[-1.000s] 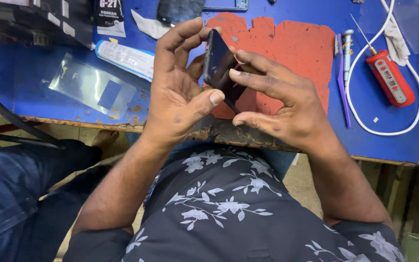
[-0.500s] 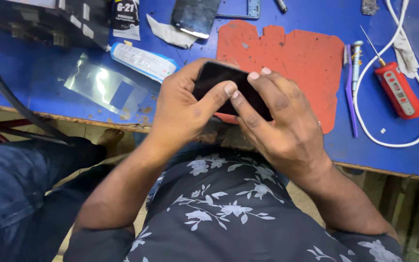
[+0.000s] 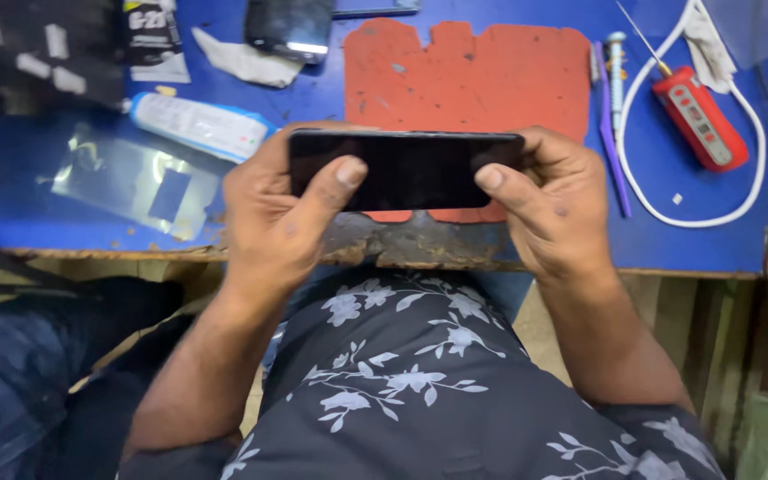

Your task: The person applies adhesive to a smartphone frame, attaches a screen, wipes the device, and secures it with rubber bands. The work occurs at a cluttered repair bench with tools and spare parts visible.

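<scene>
- Phone: a dark, flat slab with a glossy black face, held level and lengthwise above the near edge of the counter, clear of its surface. It spans the gap between the two hands, partly covering the red mat behind it.
- Left hand: closed around the left end of the phone, thumb laid on the front glass and fingers curled behind the upper edge; a pinch on the phone, not a spread palm.
- Right hand: closed likewise on the right end, thumb pressed on the glass near the corner, fingers wrapped over the top edge and back.
- Handling, as judged: the phone looks stiff, thin and fairly light; its polished glass is likely slippery and breakable. The short ends and long side rails appear the safest holds, with only light thumb pressure on the face.
- Surroundings on the counter: a clear protective film and a white tube to the left; a second dark phone at the far edge; a purple plastic tool, a red handheld device and a white cable to the right, all well apart from the hands.
</scene>
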